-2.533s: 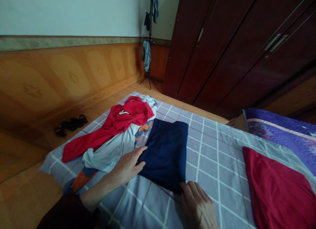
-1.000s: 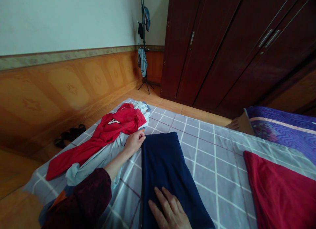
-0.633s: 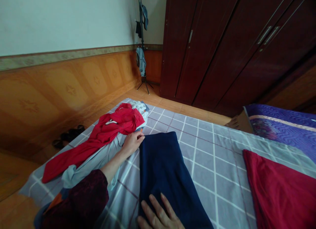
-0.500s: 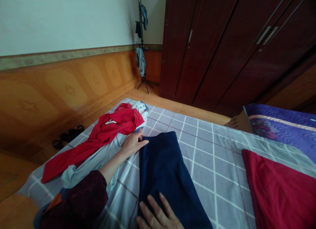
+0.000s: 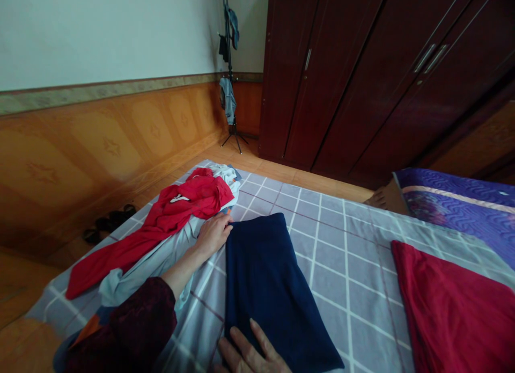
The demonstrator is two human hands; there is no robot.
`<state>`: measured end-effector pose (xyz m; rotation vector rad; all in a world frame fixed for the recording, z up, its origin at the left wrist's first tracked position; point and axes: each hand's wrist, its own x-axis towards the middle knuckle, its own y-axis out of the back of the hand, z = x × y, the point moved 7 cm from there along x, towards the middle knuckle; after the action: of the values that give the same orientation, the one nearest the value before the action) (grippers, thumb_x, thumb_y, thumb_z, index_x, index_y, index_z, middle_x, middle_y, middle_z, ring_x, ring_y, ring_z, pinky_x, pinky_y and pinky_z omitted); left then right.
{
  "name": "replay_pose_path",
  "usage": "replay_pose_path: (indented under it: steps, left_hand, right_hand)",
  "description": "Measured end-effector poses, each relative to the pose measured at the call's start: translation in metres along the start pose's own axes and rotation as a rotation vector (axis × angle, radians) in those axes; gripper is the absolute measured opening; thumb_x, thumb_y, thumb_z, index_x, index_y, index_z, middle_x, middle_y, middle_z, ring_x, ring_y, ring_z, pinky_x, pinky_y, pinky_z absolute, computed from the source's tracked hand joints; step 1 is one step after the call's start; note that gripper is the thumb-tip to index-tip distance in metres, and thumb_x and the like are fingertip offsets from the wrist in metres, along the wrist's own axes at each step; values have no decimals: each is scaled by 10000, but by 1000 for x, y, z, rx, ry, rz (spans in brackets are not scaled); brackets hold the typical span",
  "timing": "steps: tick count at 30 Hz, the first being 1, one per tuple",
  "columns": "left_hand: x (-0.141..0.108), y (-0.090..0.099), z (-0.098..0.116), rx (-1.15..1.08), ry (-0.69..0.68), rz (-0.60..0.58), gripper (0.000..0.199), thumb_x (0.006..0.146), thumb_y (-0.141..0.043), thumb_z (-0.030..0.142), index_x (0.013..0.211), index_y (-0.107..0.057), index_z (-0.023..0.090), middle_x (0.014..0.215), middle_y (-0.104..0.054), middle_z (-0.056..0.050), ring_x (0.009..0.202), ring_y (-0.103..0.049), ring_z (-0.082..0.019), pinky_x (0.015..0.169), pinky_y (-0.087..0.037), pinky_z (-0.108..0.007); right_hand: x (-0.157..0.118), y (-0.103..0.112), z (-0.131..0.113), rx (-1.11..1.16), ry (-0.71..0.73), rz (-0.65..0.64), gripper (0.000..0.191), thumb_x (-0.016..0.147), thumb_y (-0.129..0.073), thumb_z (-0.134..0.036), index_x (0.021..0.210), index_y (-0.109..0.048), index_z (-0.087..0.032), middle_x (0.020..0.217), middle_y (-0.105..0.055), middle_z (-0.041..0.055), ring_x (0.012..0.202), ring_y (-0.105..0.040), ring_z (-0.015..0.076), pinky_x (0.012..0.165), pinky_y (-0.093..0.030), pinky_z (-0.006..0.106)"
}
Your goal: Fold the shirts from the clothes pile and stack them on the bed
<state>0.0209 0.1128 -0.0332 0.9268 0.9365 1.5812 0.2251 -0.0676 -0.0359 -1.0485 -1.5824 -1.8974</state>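
A folded navy-blue garment [image 5: 263, 276], which looks like trousers, lies flat on the checked bedsheet [image 5: 325, 255]. At its far left corner my left hand [image 5: 215, 233] has its fingers closed on the edge of the cloth. My right hand [image 5: 251, 351] rests on the near end with its fingers spread, cut off by the bottom of the picture. Left of the navy garment, a crumpled red garment [image 5: 161, 222] lies over pale grey clothes [image 5: 148, 263], next to my left forearm.
Another red garment [image 5: 450, 308], folded, lies at the right of the bed. Beyond the bed stand a dark red wardrobe [image 5: 322, 83] and a coat rack [image 5: 231, 67] with clothes on it. A purple quilted cover [image 5: 454, 196] is at the right. Dark shoes [image 5: 108, 222] sit on the floor.
My left thumb has come down from sticking out to close against the navy garment's corner. My right hand has slid slightly toward me, and the cloth's near edge now shows.
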Motion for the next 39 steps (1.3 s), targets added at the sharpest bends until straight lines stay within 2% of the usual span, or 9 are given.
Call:
replay_pose_path:
  steps: [6,12,14,17,20,23,28,33,39]
  left_hand:
    - [-2,0,6,61,-8,-8,165,839,-537,172,974,-623,213,936,-631,-31,867,-609,-174,753,-443,-252]
    - [-10,11,16,122,-38,-5,289,862,-521,189,1146,-573,197,1113,-587,-86,975,-601,-219,813,-467,-306]
    - [-19,22,36,152,-102,32,357,884,-502,225,1239,-522,186,1202,-544,-114,1052,-575,-251,857,-466,-344]
    - [-39,29,91,112,-340,37,419,904,-502,279,1316,-462,216,1315,-498,-95,1204,-482,-259,1000,-391,-385]
    - [-61,10,150,55,-662,-108,522,905,-524,349,1394,-364,264,1472,-365,-49,1361,-296,-244,1125,-226,-429]
    - [-67,-25,174,79,-804,-246,653,892,-512,479,1450,-255,256,1538,-227,-47,1423,-114,-253,1153,-76,-491]
    - [-55,-63,163,100,-768,-301,706,909,-439,523,1484,-131,253,1553,-157,-66,1430,-43,-256,1143,-61,-516]
    - [-51,-61,157,105,-769,-284,723,899,-382,602,1487,-106,287,1557,-147,-36,1429,-14,-274,1141,-29,-532]
    - [-21,-59,125,144,-513,-288,746,884,-289,673,1485,-169,248,1556,-129,-81,1420,-56,-329,1113,-107,-585]
  right_hand:
    - [3,8,9,-67,43,-122,239,925,-512,-326,1143,-600,-284,1233,-618,-32,1189,-526,170,1108,-294,409]
    - [-3,5,11,-92,-18,-84,199,924,-505,-313,1071,-618,-242,1134,-667,-8,1139,-563,187,1123,-239,436]
    - [-4,4,9,-106,-15,-72,215,915,-520,-340,1089,-609,-249,1128,-670,-9,1132,-568,190,1118,-248,442]
    - [-1,9,9,-117,-38,-10,231,904,-534,-365,1097,-606,-261,1083,-688,-20,1104,-583,180,1118,-243,435]
    - [3,14,11,-124,-59,26,245,892,-549,-388,1107,-605,-285,1051,-699,-40,1073,-599,161,1121,-241,406]
    - [5,16,11,-153,-45,35,260,892,-550,-400,1128,-600,-303,1038,-702,-59,1054,-606,149,1125,-231,400]
    - [3,13,12,-170,-49,44,279,881,-564,-432,1137,-597,-326,1021,-703,-77,1041,-606,139,1133,-209,411]
    - [-2,6,10,-209,-50,69,302,863,-589,-453,1145,-589,-347,1012,-700,-86,1017,-617,137,1131,-199,439]
    - [-6,9,9,-216,-55,50,344,864,-568,-491,1178,-575,-352,1090,-679,-76,1079,-597,172,1074,-333,431]
